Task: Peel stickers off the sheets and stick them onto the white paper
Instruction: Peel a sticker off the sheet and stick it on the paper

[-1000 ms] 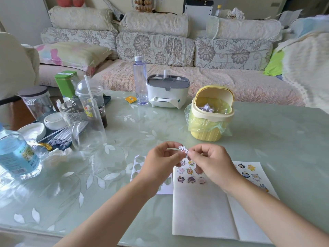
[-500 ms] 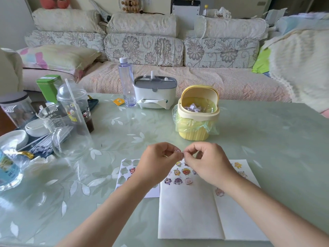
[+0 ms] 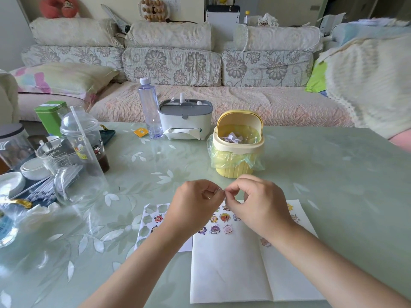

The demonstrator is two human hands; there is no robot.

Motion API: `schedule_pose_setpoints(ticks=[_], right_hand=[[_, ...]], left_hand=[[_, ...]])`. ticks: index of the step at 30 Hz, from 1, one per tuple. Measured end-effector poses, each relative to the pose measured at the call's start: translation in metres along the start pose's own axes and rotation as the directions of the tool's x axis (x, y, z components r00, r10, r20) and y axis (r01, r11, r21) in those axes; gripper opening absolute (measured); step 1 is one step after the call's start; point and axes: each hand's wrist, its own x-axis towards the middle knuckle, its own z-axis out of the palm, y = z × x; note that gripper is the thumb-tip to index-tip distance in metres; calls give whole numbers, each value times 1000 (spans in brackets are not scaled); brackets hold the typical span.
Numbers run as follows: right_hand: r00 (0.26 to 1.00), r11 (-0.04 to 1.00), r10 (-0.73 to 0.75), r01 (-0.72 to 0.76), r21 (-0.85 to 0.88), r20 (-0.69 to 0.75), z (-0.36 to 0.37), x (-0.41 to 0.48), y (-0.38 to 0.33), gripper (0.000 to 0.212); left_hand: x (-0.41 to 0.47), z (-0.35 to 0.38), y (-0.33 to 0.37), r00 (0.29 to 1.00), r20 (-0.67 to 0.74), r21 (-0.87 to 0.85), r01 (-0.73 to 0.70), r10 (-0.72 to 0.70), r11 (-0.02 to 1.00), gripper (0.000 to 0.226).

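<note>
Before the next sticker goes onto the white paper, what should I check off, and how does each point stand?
1. Grip on the sticker: left hand and right hand both pinch it. Ok.
2. Backing fully off: too small, hidden in the pinch. Cannot tell.
3. Bare room on the white paper: lower part blank. Ok.
4. Paper flat: lies open, one fold line. Ok.
5. Yellow bin ready for scraps: lid up. Ok.
</note>
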Motion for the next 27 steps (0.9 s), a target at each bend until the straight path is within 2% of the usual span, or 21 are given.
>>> schedule_pose_setpoints(ticks=[3, 5, 7, 9, 12, 14, 18, 23, 27], right_hand=[[997, 996, -71, 69, -59, -34, 0, 0, -1, 12], [1000, 999, -21, 21, 46, -6, -1, 0, -4, 13], [985, 941, 139, -163, 297, 101, -7, 4, -6, 13], [919, 803, 283, -383, 457, 273, -13, 8, -5, 14], [829, 638, 337, -550, 539, 447, -18, 11, -2, 12], [804, 594, 335, -586, 552, 492, -19, 12, -2, 11], [814, 625, 332, -569, 535, 477, -19, 11, 0, 11], [851, 705, 304, -504, 499, 428, -18, 12, 0, 17], [857, 744, 316, -490, 454, 407, -14, 11, -1, 22]], left_hand=[[1, 1, 1, 1000, -11, 9, -11, 11, 1000, 12], [2, -1, 2, 1000, -12, 2, -18, 18, 1000, 11], [3, -5, 3, 999, 3, -27, -32, 32, 999, 11], [3, -8, 5, 998, 28, -47, -58, 59, 997, 11], [3, -9, 5, 997, 35, -67, -67, 69, 996, 11], [2, -9, 6, 997, 36, -79, -61, 64, 995, 9], [3, -9, 8, 998, 47, -128, -27, 33, 991, 11], [2, -7, 11, 991, 117, -335, 96, -60, 937, 13], [1, -6, 12, 994, 89, -303, 88, -64, 949, 11]])
